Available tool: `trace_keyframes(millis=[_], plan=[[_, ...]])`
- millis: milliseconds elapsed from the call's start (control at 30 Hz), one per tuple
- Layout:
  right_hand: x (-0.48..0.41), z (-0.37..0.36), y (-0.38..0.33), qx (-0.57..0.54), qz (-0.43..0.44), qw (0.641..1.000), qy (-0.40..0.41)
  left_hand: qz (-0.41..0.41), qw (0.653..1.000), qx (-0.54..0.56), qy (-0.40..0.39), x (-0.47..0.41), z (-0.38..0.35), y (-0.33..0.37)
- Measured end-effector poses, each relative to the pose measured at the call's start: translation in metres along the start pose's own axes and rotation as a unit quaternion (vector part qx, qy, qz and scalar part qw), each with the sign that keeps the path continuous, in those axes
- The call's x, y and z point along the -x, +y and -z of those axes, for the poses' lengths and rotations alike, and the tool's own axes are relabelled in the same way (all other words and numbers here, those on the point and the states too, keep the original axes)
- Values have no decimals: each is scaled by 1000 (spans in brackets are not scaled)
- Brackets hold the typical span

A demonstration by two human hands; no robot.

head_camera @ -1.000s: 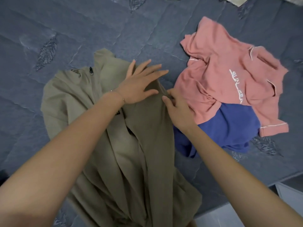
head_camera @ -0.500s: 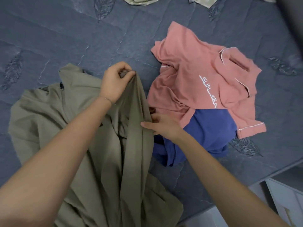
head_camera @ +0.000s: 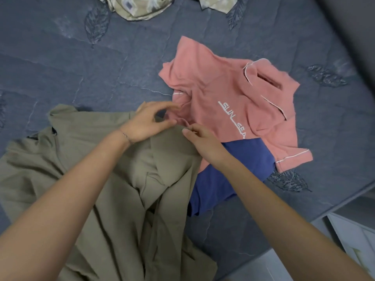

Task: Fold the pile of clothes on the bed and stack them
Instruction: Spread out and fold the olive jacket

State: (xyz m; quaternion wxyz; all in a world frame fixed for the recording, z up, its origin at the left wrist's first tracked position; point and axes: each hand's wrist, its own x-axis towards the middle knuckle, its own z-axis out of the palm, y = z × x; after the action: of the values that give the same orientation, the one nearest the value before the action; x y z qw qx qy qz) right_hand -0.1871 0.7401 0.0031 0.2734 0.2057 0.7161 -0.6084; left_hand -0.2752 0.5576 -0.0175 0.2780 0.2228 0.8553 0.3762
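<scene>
Left hand: heel resting on the olive garment; fingers loosely curved and reaching toward 2 o'clock, thumb held apart from them, nothing seen between.
Right hand: just beside the left, at its 4 o'clock; thumb laid on the olive garment's upper edge, fingers curled, pinching that edge.
Bracelet: thin, on the left wrist.
Olive garment: crumpled and unfolded, spread from the middle of the view out to 7 o'clock, beneath both forearms; small dark tab near its 10 o'clock corner; right side overlapping the blue garment.
Blue garment: at 4 o'clock from the hands, rumpled, partly under the olive garment and under the pink shirt.
Pink shirt: at 2 o'clock from the hands, near the left fingertips; rumpled, white piping, white lettering reading "SUN SEA"; lower part lying over the blue garment.
Bed: grey-blue quilt with stitched leaf shapes, carrying all three garments; edge running through 4 o'clock of the view.
Patterned cloth: at 12 o'clock, well apart from the pile, cut off by the view's edge.
White cabinet: at 4 o'clock, beyond the bed's edge, only partly seen.
</scene>
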Motion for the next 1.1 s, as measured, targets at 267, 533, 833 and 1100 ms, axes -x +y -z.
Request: trace_keyframes(millis=[267,533,833,1100], plan=[[5,11,13,43,-14,999,26,16,988,91,-124,-19,-17,18],[9,-1,37,81,-24,990,110,62,995,65,43,-30,-21,22],[-5,47,17,-69,-8,988,141,50,995,83,-16,-28,-25,43],[7,76,-2,-25,39,996,74,39,987,155,16,-50,-44,68]])
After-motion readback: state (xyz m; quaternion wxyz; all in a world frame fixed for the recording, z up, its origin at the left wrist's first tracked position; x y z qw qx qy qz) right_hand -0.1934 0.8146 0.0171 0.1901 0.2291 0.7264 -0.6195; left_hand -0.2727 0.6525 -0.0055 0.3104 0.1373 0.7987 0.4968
